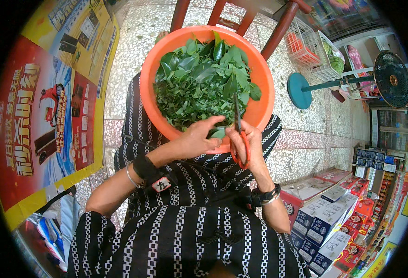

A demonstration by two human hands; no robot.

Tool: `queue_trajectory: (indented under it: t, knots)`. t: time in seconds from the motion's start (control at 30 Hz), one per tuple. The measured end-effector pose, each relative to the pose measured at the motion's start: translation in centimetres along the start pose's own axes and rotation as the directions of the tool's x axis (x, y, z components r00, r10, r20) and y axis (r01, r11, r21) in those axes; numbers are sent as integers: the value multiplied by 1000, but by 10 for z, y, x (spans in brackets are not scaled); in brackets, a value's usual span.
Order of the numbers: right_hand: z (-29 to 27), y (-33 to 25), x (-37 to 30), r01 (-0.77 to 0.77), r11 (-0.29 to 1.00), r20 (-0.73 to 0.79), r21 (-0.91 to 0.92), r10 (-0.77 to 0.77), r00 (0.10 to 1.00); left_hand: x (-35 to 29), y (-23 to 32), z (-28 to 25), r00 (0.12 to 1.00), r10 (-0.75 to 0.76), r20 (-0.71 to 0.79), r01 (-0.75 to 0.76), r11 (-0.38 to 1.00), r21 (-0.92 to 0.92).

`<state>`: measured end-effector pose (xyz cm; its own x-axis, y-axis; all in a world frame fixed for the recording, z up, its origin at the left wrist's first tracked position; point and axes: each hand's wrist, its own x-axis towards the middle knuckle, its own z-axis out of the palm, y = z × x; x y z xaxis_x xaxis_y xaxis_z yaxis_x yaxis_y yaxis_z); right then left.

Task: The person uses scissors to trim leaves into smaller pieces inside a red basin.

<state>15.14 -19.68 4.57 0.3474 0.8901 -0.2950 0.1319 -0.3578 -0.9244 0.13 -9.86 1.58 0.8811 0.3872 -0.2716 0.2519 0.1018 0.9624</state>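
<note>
An orange plastic basin (149, 99) rests on my lap, full of green leaves. Larger whole leaves (201, 72) lie toward its far side, while small cut pieces (185, 99) cover the near left part. At the near rim, my left hand (198, 137) is closed, fingertips pinching a few green leaves (219, 133). My right hand (254, 143) grips scissors (240, 155) by their red-orange handles. Their dark blades point away from me over the basin, just right of the leaves in my left hand. How far apart the blades are is hard to make out.
Beyond the basin stands a reddish wooden chair (273, 37). A green-based fan (300, 90) and white crates (301, 44) are on the speckled floor to the right. Stacked boxes (326, 222) stand at the near right. A large printed poster board (51, 116) lines the left side.
</note>
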Motion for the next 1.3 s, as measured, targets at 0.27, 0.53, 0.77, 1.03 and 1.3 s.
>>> queue_trajectory:
  t: [0.27,0.53,0.77,1.03,1.3]
  knots:
    - [-5,0,2,-25,998,-24,51,26,999,-13,-10,4,968,-182,-174,79,877,-474]
    - [-26,-13,-26,209,867,153,-452,-155,976,-17,-11,7,933,-121,-340,-29,914,-404]
    - [-18,-20,-19,144,813,215,-565,-23,976,-15,-19,10,952,71,-298,-158,947,-279]
    - [-17,-17,-22,57,895,143,-442,7,990,-16,-20,3,954,-78,-291,-56,904,-423]
    - [-13,-15,-23,217,794,231,-569,-99,968,-18,-20,5,981,-14,-196,-60,928,-367]
